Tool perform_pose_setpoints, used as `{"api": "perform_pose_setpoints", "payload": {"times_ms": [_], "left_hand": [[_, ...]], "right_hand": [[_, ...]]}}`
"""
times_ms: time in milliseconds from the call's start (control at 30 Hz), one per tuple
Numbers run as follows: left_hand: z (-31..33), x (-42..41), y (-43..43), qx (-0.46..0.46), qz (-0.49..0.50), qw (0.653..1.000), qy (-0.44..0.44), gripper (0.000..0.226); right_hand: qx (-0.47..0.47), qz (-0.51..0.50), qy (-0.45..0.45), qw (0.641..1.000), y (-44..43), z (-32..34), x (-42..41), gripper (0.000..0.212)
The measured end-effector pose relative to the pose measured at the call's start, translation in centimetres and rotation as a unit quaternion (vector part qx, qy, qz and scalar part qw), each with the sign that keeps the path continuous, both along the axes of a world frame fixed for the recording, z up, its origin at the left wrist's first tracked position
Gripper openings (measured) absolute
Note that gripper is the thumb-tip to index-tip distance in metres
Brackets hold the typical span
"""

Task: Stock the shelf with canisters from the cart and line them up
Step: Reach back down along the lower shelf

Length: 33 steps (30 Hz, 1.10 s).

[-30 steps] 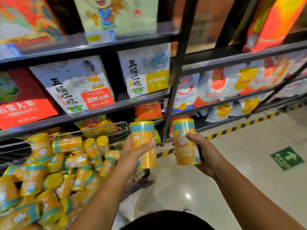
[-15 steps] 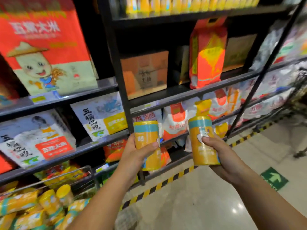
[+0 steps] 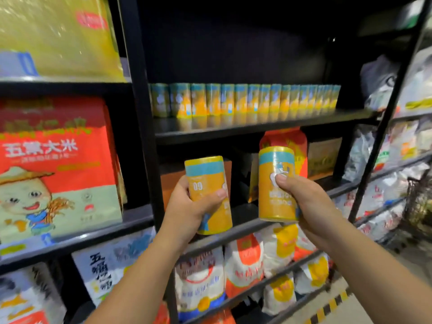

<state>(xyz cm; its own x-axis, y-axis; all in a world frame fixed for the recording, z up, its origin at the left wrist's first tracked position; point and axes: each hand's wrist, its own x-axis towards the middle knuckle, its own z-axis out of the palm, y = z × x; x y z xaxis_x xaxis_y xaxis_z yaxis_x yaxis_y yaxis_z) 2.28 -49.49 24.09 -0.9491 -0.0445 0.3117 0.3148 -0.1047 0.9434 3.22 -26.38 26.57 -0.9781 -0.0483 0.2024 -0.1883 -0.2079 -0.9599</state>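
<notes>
Head view, centre frame: your left hand (image 3: pixel 187 206) is gripping the left canister (image 3: pixel 208 181), your right hand (image 3: pixel 306 202) the right canister (image 3: pixel 275 183); next is likely lifting both onto the shelf (image 3: pixel 257 128), joining the row (image 3: pixel 245 99).

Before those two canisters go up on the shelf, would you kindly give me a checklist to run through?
1. Grip of the left hand on the left canister: ok, thumb and fingers wrap it.
2. Grip of the right hand on the right canister: ok, thumb across its front.
3. Canisters upright: ok, the left one leans slightly.
4. Bare shelf in front of the stocked row: ok.
5. Stocked row in line: ok.
6. Space behind the row: cannot tell, too dark.
</notes>
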Motion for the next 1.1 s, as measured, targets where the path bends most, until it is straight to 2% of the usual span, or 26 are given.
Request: {"api": "perform_pose_setpoints", "payload": {"times_ms": [133,300,400,533,667,767,867,1000,1100], "left_hand": [[3.5,-4.7,-0.9,-0.012,0.016,0.998,0.054,0.076],[7.3,-9.9,-1.6,-0.050,0.064,0.989,0.127,0.067],[9.0,-12.0,-2.1,-0.065,0.091,0.983,0.144,0.065],[10.9,-14.1,-2.2,-0.074,0.126,0.978,0.152,0.060],[12.0,-16.1,-1.7,-0.125,0.212,0.954,0.171,0.051],[12.5,-18.1,-1.6,-0.156,0.277,0.935,0.158,0.048],[12.3,-20.1,-2.3,-0.180,0.312,0.927,0.106,0.051],[12.0,-21.0,-3.1,-0.206,0.363,0.906,0.068,0.060],[12.3,-21.0,-3.2,-0.247,0.408,0.878,0.045,0.057]], "right_hand": [[0.045,-0.001,0.054,0.998,-0.4,3.2,-4.5,0.038],[0.127,-0.028,0.142,0.981,-0.9,5.6,-9.8,0.040],[0.117,-0.018,0.163,0.979,-1.4,6.6,-12.6,0.038],[0.088,0.007,0.185,0.979,-1.8,7.9,-16.8,0.048],[0.089,0.054,0.200,0.974,-1.8,9.6,-21.2,0.045],[0.102,0.085,0.202,0.970,-2.1,10.6,-24.7,0.043],[0.122,0.116,0.203,0.965,-2.7,10.8,-28.0,0.046],[0.128,0.168,0.208,0.955,-3.4,10.6,-31.0,0.050],[0.190,0.187,0.220,0.938,-3.8,10.7,-32.9,0.059]]}}
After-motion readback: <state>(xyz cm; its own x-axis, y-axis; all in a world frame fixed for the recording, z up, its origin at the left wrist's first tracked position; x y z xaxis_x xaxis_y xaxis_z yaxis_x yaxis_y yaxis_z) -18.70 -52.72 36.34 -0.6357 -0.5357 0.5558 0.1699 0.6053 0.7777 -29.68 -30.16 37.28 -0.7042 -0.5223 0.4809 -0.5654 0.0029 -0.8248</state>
